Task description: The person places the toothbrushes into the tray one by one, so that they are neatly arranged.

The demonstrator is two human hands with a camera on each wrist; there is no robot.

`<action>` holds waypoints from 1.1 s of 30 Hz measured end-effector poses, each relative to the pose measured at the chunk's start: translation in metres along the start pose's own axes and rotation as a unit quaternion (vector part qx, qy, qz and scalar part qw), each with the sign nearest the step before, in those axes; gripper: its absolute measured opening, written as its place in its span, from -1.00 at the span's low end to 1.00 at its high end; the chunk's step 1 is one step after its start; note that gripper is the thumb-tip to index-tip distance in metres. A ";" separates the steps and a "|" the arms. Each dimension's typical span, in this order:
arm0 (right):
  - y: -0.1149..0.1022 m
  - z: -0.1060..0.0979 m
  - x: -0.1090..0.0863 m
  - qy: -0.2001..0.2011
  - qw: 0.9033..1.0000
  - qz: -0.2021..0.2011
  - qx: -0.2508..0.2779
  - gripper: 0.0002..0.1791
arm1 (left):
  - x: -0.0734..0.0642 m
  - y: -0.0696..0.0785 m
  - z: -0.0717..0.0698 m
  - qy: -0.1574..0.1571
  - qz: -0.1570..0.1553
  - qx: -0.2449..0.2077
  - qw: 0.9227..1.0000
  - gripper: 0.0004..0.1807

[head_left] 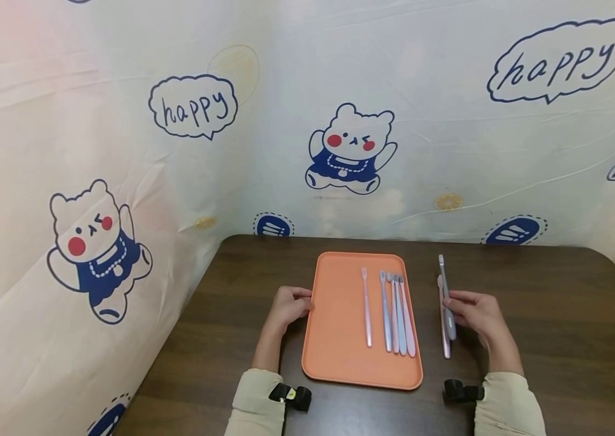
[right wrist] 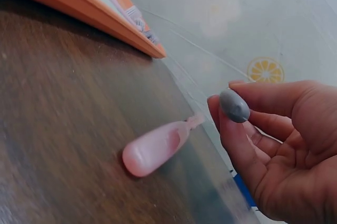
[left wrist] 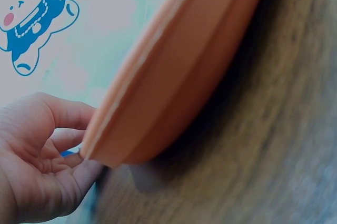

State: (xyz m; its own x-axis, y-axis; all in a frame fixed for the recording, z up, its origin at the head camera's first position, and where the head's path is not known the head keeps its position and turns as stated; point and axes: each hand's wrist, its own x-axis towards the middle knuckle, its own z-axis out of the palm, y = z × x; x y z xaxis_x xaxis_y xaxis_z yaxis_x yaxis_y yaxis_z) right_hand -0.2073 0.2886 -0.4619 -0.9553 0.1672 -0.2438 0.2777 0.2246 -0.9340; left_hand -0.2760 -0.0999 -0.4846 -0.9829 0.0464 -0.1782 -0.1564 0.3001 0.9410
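Note:
An orange tray (head_left: 334, 327) lies on the table, and my left hand (head_left: 289, 306) pinches its left rim between thumb and fingers. On the tray's right half several pink and blue toothbrushes (head_left: 401, 327) lie close side by side. A pink toothbrush (head_left: 368, 321) lies apart from them, nearer the middle. To the right of the tray, my right hand (head_left: 478, 315) holds a grey-blue toothbrush (head_left: 451, 326) by its handle; the right wrist view shows its rounded end between thumb and fingers. Just below it, another pink toothbrush (right wrist: 152, 150) rests on the table, apart from the fingers.
The dark wooden table (head_left: 569, 327) extends to both sides of the tray. A pale curtain (head_left: 263, 151) printed with bears and "happy" bubbles hangs behind and at the left. A black wrist strap with a camera (head_left: 458, 392) sits on each sleeve.

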 end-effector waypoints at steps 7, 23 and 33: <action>0.000 0.003 0.000 -0.012 0.999 -0.008 0.038 -0.34 | 0.000 0.001 0.001 0.001 -0.002 -0.001 1.000 -0.67; -0.001 0.010 0.001 -0.043 0.993 -0.002 0.112 -0.49 | -0.001 -0.001 0.000 -0.002 -0.004 -0.001 1.000 -0.67; -0.003 0.013 0.001 -0.052 0.992 0.008 0.118 -0.36 | 0.000 0.000 0.000 0.001 -0.001 -0.005 1.000 -0.70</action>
State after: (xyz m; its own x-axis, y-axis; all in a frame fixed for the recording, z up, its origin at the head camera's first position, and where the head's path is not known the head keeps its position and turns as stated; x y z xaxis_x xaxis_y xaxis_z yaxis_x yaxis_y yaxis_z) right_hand -0.2102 0.2755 -0.4627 -0.9595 0.0662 -0.2739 0.2737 -0.0112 -0.9617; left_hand -0.2762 -0.0998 -0.4848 -0.9828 0.0437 -0.1795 -0.1594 0.2903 0.9436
